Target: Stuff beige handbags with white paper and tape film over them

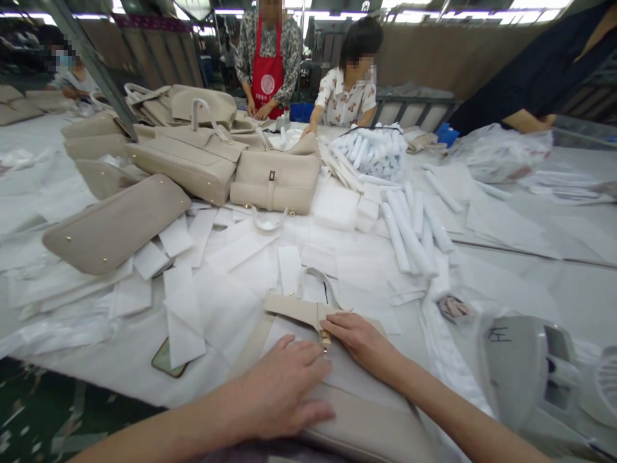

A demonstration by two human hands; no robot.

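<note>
A beige handbag lies flat at the table's near edge, its flap toward the far side and its handle beyond that. My right hand rests on the bag with its fingertips at the strap and metal clasp in the middle. Left of the clasp, my left hand lies over the bag, fingers spread and somewhat blurred. White sheet material shows under the flap. Neither hand visibly holds anything; my right fingers lie stretched over the strap.
Beige handbags are piled at the back left, above scattered white foam sheets. White rolls lie to the right. A phone is near the left edge, a grey-white machine at right. Co-workers stand across the table.
</note>
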